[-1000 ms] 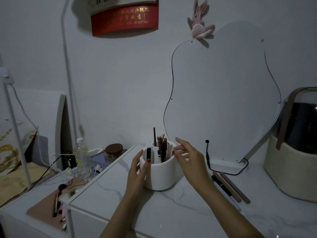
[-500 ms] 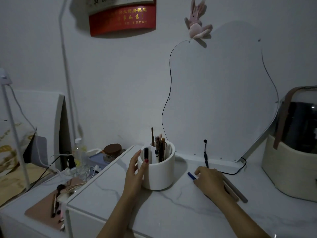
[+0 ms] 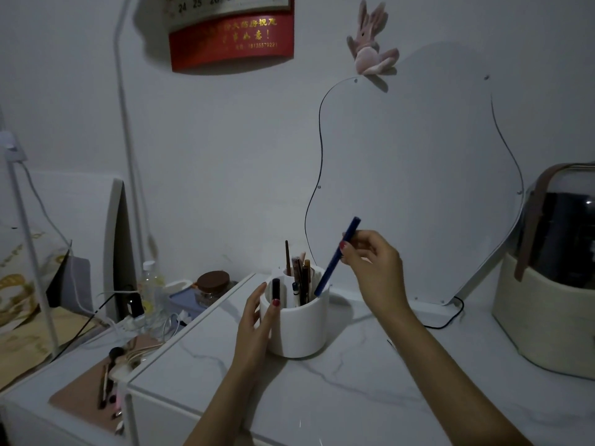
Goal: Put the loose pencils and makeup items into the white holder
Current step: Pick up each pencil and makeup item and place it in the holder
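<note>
A round white holder stands on the marble tabletop, with several pencils and makeup sticks upright in it. My left hand grips the holder's left side. Just right of and above the rim, my right hand pinches a blue pencil. The pencil is tilted, its lower end dipping into the holder's right part. My right arm covers the table to the right of the holder, so any loose items there are hidden.
A wavy-edged mirror leans on the wall behind, its black cable trailing on the table. A cream basket with a dark jar sits far right. Left, on a lower shelf, lie a brown-lidded jar, a bottle, cables and brushes.
My right hand dropped to the table right of the holder, picked up the blue pencil, and has lifted it over the holder's rim. My left hand stayed on the holder.
</note>
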